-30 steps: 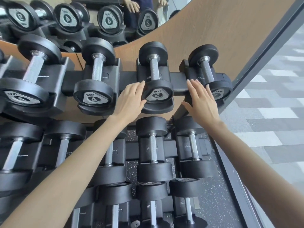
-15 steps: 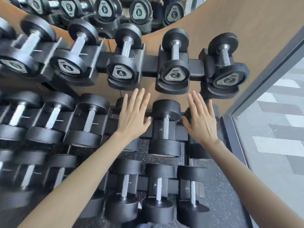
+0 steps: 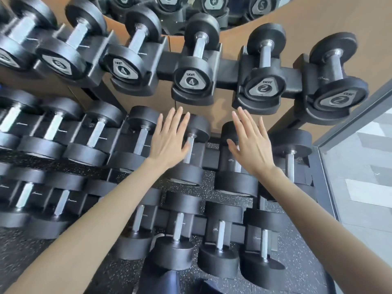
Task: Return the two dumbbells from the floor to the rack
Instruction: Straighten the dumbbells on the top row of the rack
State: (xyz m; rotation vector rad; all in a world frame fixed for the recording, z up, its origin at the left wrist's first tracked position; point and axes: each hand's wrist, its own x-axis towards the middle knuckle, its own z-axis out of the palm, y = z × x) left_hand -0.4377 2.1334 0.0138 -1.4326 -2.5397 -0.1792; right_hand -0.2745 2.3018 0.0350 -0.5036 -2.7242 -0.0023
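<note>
Two black dumbbells marked 2 rest in the top row's rightmost cradles of the rack: one left of the other. My left hand is open, fingers spread, hovering in front of a middle-row dumbbell. My right hand is open too, over the neighbouring middle-row dumbbell. Neither hand holds anything. Both hands are below the top row, apart from the 2 dumbbells.
Rows of black dumbbells fill the three-tier rack, with 4-marked ones left of the 2s. A mirror and wooden wall are behind. Speckled rubber floor lies below; a glass partition frame borders the right side.
My hands have left the two 2-marked dumbbells on the top row and dropped back toward me, now level with the middle row. The view has tilted and moved back.
</note>
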